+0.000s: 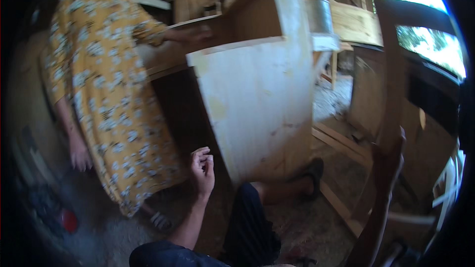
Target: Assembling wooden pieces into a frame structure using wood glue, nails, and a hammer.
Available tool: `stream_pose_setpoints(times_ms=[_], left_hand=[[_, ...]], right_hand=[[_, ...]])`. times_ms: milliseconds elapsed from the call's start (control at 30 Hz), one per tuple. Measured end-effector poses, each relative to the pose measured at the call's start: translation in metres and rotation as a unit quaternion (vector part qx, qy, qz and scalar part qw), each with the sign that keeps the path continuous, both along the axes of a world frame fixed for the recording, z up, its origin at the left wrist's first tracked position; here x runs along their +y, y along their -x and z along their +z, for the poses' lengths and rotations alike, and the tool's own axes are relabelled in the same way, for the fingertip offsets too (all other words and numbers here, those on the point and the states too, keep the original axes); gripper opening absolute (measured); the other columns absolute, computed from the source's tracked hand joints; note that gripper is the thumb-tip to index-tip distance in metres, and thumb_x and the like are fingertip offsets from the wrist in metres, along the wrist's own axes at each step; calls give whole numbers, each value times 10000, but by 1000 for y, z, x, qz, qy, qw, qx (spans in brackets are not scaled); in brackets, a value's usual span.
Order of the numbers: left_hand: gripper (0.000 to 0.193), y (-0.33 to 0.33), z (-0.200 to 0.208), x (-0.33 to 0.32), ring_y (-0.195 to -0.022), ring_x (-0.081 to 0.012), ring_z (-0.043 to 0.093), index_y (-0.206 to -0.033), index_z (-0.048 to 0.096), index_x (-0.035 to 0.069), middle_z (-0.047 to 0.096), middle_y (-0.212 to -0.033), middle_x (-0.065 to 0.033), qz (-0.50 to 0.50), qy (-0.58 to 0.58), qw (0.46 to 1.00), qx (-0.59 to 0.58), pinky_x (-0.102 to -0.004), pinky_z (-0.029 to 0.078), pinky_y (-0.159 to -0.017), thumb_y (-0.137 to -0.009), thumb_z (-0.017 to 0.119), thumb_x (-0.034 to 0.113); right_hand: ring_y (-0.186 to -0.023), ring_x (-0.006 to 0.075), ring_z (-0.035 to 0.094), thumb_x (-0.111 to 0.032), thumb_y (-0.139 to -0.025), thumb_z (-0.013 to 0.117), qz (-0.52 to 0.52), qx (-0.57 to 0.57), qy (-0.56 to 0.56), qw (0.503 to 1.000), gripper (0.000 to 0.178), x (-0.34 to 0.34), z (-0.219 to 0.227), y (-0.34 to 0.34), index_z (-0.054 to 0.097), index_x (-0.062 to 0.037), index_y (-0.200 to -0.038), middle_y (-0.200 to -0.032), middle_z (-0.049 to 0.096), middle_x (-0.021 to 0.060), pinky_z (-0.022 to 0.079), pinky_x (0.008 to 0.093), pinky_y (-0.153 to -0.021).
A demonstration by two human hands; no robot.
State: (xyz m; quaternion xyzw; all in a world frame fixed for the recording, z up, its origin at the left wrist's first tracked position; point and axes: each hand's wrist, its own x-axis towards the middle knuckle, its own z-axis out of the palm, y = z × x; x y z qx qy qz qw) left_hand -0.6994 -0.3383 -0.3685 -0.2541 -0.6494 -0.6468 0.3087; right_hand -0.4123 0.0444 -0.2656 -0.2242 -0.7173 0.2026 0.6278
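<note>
My left hand (202,172) is raised in front of the cabinet, above my knee. Its fingers are loosely bent, the thumb stands apart, and I see nothing in it. At the right, my right hand (388,162) grips the upright of a dark wooden frame (392,79), which stands on end and reaches to the top of the view. Part of the grip is blurred. A pale wooden cabinet (257,99) with a stepped side panel stands ahead of me, between my two hands.
A person in a yellow flowered dress (109,79) stands at the left, one arm reaching over the cabinet. Wooden strips (341,141) lie on the floor near my foot. A metal can (320,16) stands behind, and a white plastic chair (448,185) is at the right edge.
</note>
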Motion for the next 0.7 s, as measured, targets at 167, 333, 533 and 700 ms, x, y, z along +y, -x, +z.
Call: stream_pose_setpoints(times_ms=[167,333,533,700], left_hand=[[354,14,25,99,-1113,-186,598,-1304,545,-39,611,-1244,-115,-195,0,981,4,-334,495,-972,-988,612,106],[664,6,63,237,-1409,-311,401,-1490,341,-18,418,-1514,-194,-306,-2,951,35,-425,325,-1159,-982,665,261],[856,31,-14,317,-1282,-233,455,-1522,284,29,485,-1365,-131,-362,60,930,-18,-398,344,-1108,-907,783,354],[726,26,-87,357,-1006,-237,581,-1320,432,-47,565,-1116,-132,-222,133,957,-128,-314,498,-884,-828,870,260]], right_hand=[[-1028,421,658,-136,-757,772,15,-242,-76,967,713,48,-46,26,498,-97,-1413,-1188,654,217,547,490,-844],[-1033,338,666,-230,-854,677,-49,-463,-88,880,620,76,-142,-1,472,-111,-1427,-1193,637,129,563,448,-801],[-1072,254,658,-229,-922,589,21,-573,-91,814,607,84,-265,-27,420,-146,-1499,-1229,628,88,560,411,-814],[-1054,212,591,-252,-881,619,-127,-538,-340,761,653,140,-383,-80,460,-184,-1511,-1195,590,42,513,410,-854]])
